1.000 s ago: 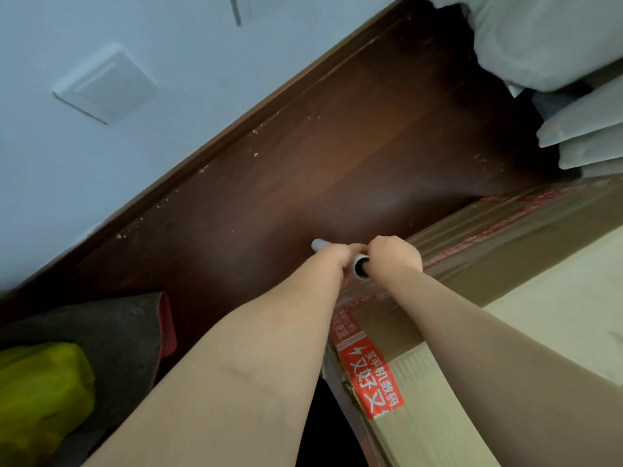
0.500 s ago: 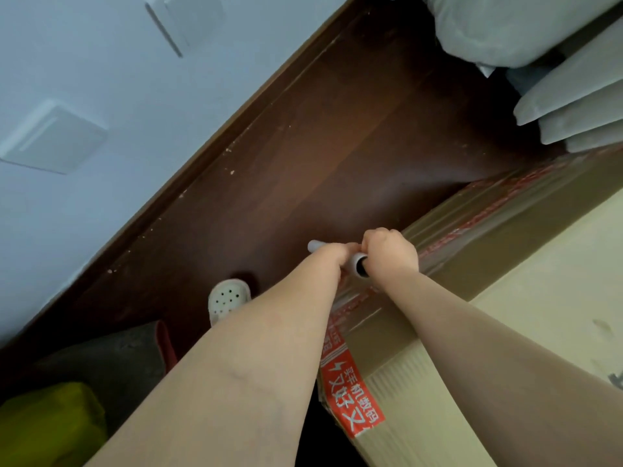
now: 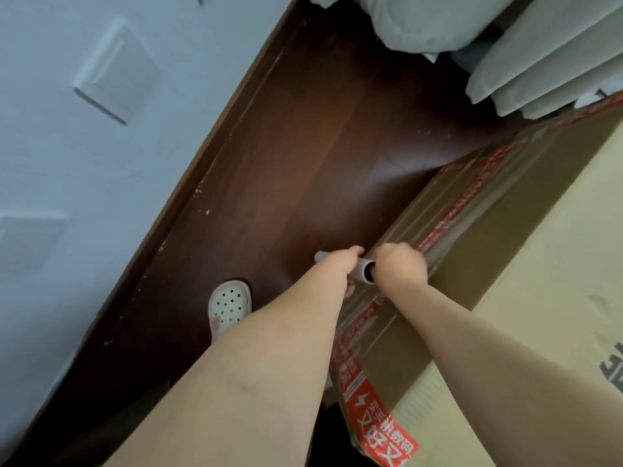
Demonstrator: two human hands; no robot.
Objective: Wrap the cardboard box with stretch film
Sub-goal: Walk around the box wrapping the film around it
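Note:
A large cardboard box (image 3: pixel 539 251) with red printed tape fills the right side; clear film lies over its near side face. The stretch film roll (image 3: pixel 362 269) is a thin grey tube held level beside the box's upper edge. My left hand (image 3: pixel 340 267) is closed around the tube's middle, hiding most of it. My right hand (image 3: pixel 399 269) grips the tube's near open end, right against the box's side.
Dark wooden floor (image 3: pixel 303 163) runs between the box and a pale wall (image 3: pixel 67 163) with a baseboard. My foot in a white perforated slipper (image 3: pixel 229 303) stands on the floor at left. White bedding (image 3: pixel 505 45) hangs at the top right.
The view has swung, so the floor looks steeper and more of the slipper and the box's top show. Both hands keep their hold on the roll by the box.

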